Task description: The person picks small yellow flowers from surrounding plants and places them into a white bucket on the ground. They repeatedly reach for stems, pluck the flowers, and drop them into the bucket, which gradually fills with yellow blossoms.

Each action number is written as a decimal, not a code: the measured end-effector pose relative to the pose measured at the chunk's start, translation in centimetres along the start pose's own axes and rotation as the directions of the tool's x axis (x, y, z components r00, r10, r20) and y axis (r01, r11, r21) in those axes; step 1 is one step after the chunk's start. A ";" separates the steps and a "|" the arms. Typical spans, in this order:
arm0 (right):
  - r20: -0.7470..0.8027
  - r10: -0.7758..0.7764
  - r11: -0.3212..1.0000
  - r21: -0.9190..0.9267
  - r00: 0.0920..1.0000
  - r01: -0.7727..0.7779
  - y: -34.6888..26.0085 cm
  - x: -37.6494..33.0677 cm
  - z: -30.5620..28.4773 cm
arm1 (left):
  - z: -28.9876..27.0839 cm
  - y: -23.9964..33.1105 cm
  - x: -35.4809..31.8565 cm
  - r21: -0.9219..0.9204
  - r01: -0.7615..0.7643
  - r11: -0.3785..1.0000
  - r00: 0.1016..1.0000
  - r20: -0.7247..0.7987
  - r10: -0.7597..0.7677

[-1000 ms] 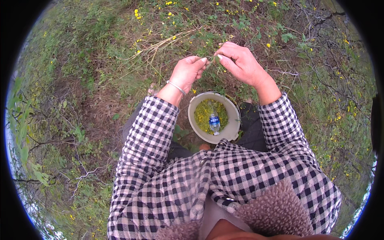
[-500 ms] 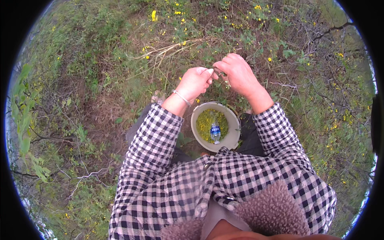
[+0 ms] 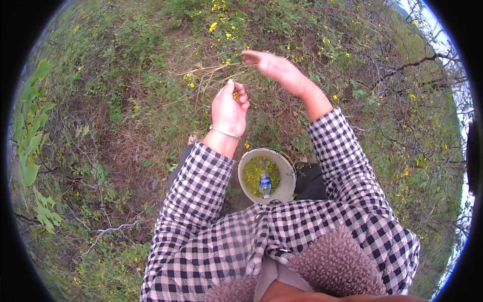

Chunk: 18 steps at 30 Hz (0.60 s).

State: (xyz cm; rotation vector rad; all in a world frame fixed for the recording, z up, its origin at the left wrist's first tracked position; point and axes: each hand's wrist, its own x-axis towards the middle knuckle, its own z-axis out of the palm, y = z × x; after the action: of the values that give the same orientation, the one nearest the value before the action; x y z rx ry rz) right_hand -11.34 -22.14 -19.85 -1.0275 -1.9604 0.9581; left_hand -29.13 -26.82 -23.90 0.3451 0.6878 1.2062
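Yellow small blossoms (image 3: pixel 235 95) sit cupped in the left hand (image 3: pixel 229 109), whose fingers are curled together around them, palm turned up, a thin silver bangle (image 3: pixel 225 132) at the wrist; this hand hangs just above and a little left of the round pale plastic bucket (image 3: pixel 288 189), which rests at the person's lap and already holds a bed of yellow-green picked flowers (image 3: pixel 256 171) with a small clear bottle with a blue label (image 3: pixel 264 184) lying on top. Farther from the bucket, up and slightly right, the right hand (image 3: pixel 274 68) is stretched out over the slope, its fingers drawn together and pointing left toward a cluster of dry pale straw-like stalks (image 3: pixel 209 70); whether anything is pinched between the fingertips cannot be told. More yellow wildflowers on the plants (image 3: pixel 221 25) lie beyond the bucket, above and left of the right fingertips, so the right hand is the nearer one to them, while the left is nearer the bucket. Both arms wear black-and-white checked sleeves (image 3: pixel 196 201). Left of the bucket spreads rough grass and brown litter, with broad green leaves (image 3: pixel 30 131) at the far left and bare dark twigs (image 3: pixel 412 65) to the right
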 end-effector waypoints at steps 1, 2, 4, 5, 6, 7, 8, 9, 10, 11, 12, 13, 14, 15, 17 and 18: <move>-0.049 0.080 0.968 0.241 0.996 -0.066 0.2 1.4 -0.2 | 0.0 0.1 -0.1 0.005 0.000 1.000 1.000 -0.008 0.000; -0.177 0.235 0.936 0.307 0.956 -0.173 0.4 2.9 0.1 | -0.1 0.3 -0.1 0.010 0.000 1.000 1.000 -0.016 0.001; -0.244 0.498 0.860 0.260 0.832 -0.438 1.0 6.1 0.0 | 0.0 0.5 -0.1 0.014 0.002 1.000 1.000 -0.030 -0.001; -0.206 0.520 0.853 0.077 0.829 -0.516 1.4 7.4 -0.2 | 0.1 0.5 0.0 0.002 0.002 1.000 1.000 -0.025 -0.002; -0.184 0.572 0.797 -0.105 0.799 -0.595 1.7 8.6 -0.4 | 0.3 0.5 0.0 -0.009 0.003 1.000 1.000 -0.020 -0.003; -0.173 0.624 0.709 -0.285 0.762 -0.645 2.1 9.5 -0.4 | 0.5 0.5 0.1 -0.017 0.002 1.000 1.000 -0.018 -0.002; -0.218 0.564 0.667 -0.448 0.796 -0.595 2.4 10.0 -0.5 | 0.9 0.4 0.1 -0.022 0.003 1.000 1.000 -0.020 -0.003; -0.250 0.497 0.596 -0.598 0.831 -0.536 2.8 10.1 -0.5 | 1.3 0.2 0.1 -0.029 -0.002 1.000 1.000 -0.007 0.002; -0.271 0.443 0.482 -0.732 0.855 -0.482 3.2 10.0 -0.6 | 1.8 0.0 0.0 -0.028 0.008 1.000 1.000 0.001 -0.008; -0.302 0.415 0.485 -0.725 0.858 -0.489 3.5 9.8 -0.9 | 2.3 -0.2 0.0 -0.026 0.019 0.999 1.000 0.009 -0.019; -0.315 0.400 0.481 -0.728 0.861 -0.489 3.8 9.3 -1.1 | 2.7 -0.4 -0.2 -0.030 0.025 0.999 1.000 0.008 -0.025; -0.340 0.379 0.467 -0.733 0.860 -0.495 4.0 9.0 -1.2 | 2.9 -0.5 -0.5 -0.023 0.032 0.999 0.999 0.003 -0.032; -0.349 0.424 0.452 -0.718 0.836 -0.529 4.1 8.8 -1.1 | 3.0 -0.6 -0.7 -0.017 0.039 0.999 0.999 -0.003 -0.039; -0.357 0.403 0.484 -0.699 0.843 -0.527 4.3 8.3 -1.1 | 3.1 -0.5 -0.9 -0.012 0.043 0.999 0.999 -0.011 -0.043; -0.383 0.372 0.536 -0.655 0.846 -0.532 4.6 7.6 -1.0 | 2.9 -0.3 -1.0 -0.029 0.044 0.999 0.999 0.002 -0.044; -0.340 0.331 0.591 -0.653 0.880 -0.475 4.7 7.1 -1.1 | 2.7 -0.1 -0.9 -0.033 0.041 0.999 0.999 0.007 -0.041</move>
State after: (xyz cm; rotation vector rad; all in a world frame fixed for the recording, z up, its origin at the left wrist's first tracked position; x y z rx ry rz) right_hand -11.87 -13.72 -21.59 -2.0132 -2.0033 0.2208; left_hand -27.52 -27.37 -21.66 0.3053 0.6655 1.1758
